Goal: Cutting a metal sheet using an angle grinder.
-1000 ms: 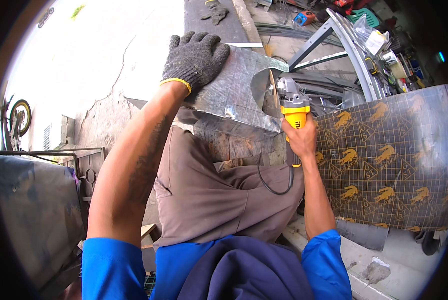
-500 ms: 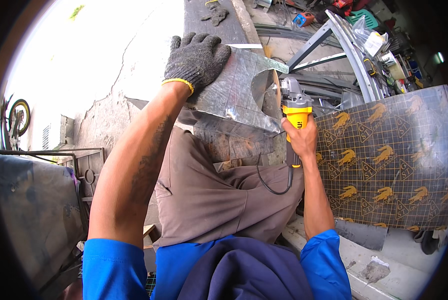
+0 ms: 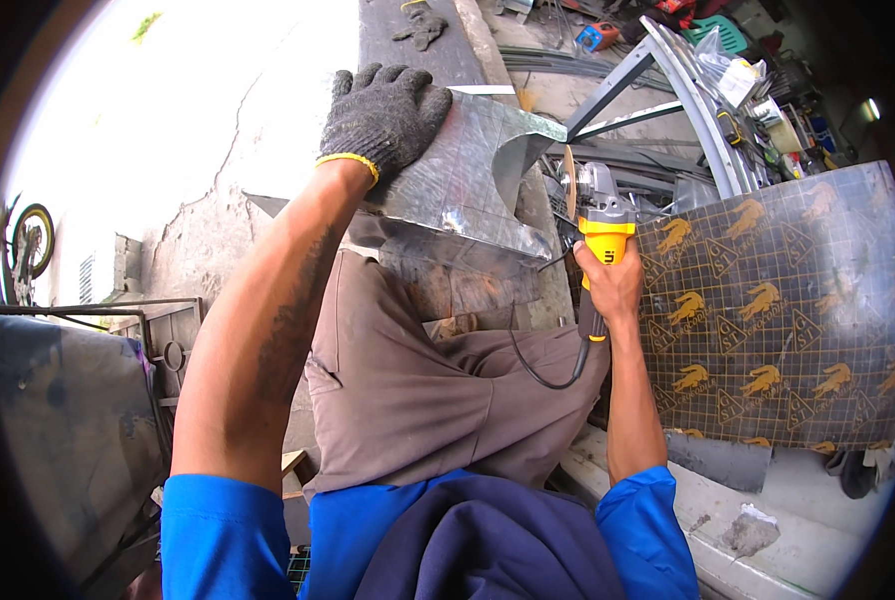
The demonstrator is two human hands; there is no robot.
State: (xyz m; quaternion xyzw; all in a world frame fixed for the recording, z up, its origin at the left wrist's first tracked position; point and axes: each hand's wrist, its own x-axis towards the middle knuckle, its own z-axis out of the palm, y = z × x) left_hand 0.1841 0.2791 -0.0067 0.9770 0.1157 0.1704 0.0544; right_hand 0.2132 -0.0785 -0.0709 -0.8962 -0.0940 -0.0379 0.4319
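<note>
My left hand [image 3: 384, 120], in a dark grey knitted glove with a yellow cuff, lies flat with spread fingers on a shiny sheet-metal piece [image 3: 458, 170]. A rounded notch cuts into that piece's right side. My bare right hand [image 3: 611, 280] is wrapped round a yellow and grey angle grinder [image 3: 608, 222], held upright to the right of the notch. Its thin brownish disc [image 3: 570, 184] stands edge-on, apart from the metal. From the grinder's lower end a black cord [image 3: 543, 382] loops over my trouser leg.
Behind lies another grey glove [image 3: 426, 26] on a dark board [image 3: 383, 55]. A metal frame [image 3: 623, 85] stands at the far right, among rods and clutter. A dark printed panel [image 3: 768, 310] leans at right. A covered sheet [image 3: 68, 410] and a metal gate [image 3: 173, 335] are at left.
The grinder in my right hand has shifted right and slightly down, so its disc has come out of the notch. My left hand stays on the metal; the whole view has shifted slightly.
</note>
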